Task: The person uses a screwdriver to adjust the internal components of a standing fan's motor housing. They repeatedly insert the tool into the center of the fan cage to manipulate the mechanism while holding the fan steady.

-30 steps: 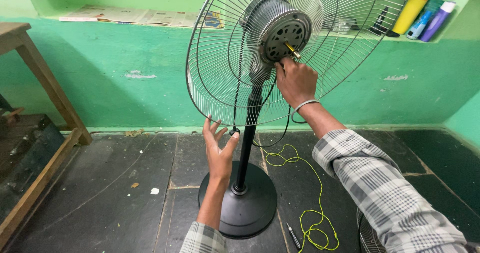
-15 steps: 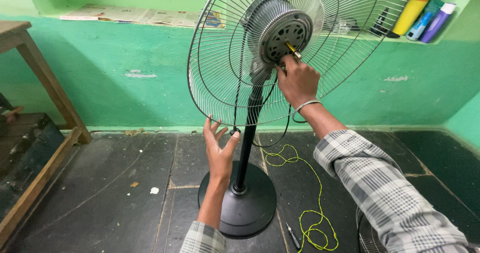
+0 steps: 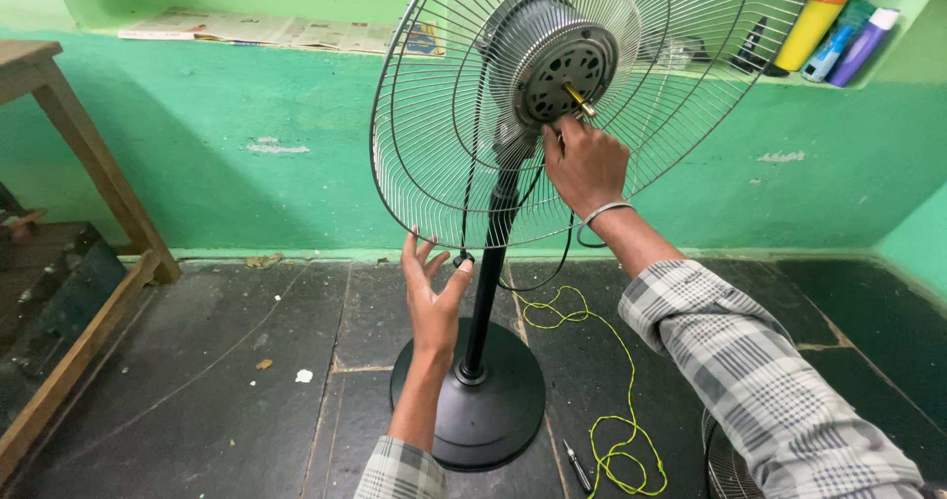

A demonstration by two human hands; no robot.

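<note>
While the right hand (image 3: 584,164) was closed at the motor face (image 3: 562,70), its shaft (image 3: 579,101) projected just above; the left hand (image 3: 431,287), open, was found lower centre by the grille rim (image 3: 395,218).

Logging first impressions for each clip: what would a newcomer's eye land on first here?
The big wire fan guard on a black pedestal stand fills the middle, with no blades and the grey motor bare. The right hand reaches to the motor face just below its brass shaft, while the left hand is open beside the pole. A yellow cord snakes over the dark floor, against a bright green wall.
</note>
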